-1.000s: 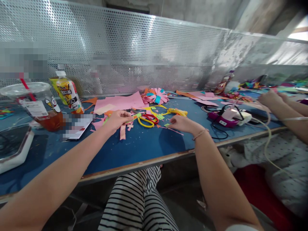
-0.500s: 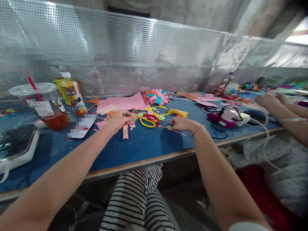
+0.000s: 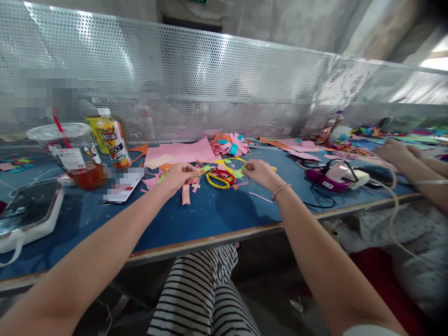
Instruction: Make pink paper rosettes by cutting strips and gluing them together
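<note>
plainly, left hand [image 3: 180,175] pinches one strip [image 3: 205,169], right hand [image 3: 260,172] one green scrap [image 3: 244,169]

The right hand [image 3: 261,174] has lifted a green scrap [image 3: 244,171].

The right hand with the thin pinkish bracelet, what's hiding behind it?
Behind the right hand, the end of a bright yellow object peeks out. The hand covers the rest, so its whole shape can't be seen.
</note>
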`<state>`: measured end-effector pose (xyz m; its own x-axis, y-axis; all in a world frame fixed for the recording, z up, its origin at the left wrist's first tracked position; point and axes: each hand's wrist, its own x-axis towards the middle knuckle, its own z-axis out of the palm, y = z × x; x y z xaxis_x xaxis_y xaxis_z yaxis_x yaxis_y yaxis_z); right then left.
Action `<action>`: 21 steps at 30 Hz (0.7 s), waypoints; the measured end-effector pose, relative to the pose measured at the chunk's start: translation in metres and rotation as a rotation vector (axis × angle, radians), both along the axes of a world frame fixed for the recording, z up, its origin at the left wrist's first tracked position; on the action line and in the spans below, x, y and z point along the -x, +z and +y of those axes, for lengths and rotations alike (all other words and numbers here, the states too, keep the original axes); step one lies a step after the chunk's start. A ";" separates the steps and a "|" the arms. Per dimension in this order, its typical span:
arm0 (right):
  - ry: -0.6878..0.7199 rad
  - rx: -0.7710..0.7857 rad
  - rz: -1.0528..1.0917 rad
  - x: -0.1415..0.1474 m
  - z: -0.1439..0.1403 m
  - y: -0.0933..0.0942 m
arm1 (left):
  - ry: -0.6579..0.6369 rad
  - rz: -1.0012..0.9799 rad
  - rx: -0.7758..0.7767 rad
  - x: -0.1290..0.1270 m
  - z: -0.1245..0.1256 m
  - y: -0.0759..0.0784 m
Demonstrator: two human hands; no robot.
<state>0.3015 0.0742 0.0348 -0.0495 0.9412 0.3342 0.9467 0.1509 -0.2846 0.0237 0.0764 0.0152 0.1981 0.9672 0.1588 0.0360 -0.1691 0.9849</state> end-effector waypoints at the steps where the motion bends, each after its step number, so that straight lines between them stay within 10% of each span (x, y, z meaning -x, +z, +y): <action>1: 0.009 -0.040 0.100 0.007 0.003 0.004 | 0.007 -0.023 0.002 0.000 0.002 -0.001; 6: 0.229 -0.103 0.606 0.061 0.014 0.011 | 0.044 -0.110 -0.038 0.002 0.008 -0.004; 11: 0.350 0.209 1.241 0.108 0.020 -0.004 | 0.060 -0.170 -0.007 0.001 0.003 0.002; 21: 0.228 0.417 1.544 0.118 0.001 -0.009 | 0.085 -0.107 -0.065 0.004 0.006 0.004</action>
<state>0.1830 0.0754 0.0253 -0.0702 0.9951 -0.0691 -0.2976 -0.0870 -0.9507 0.0194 0.0821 0.0192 0.0942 0.9669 0.2371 -0.0512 -0.2332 0.9711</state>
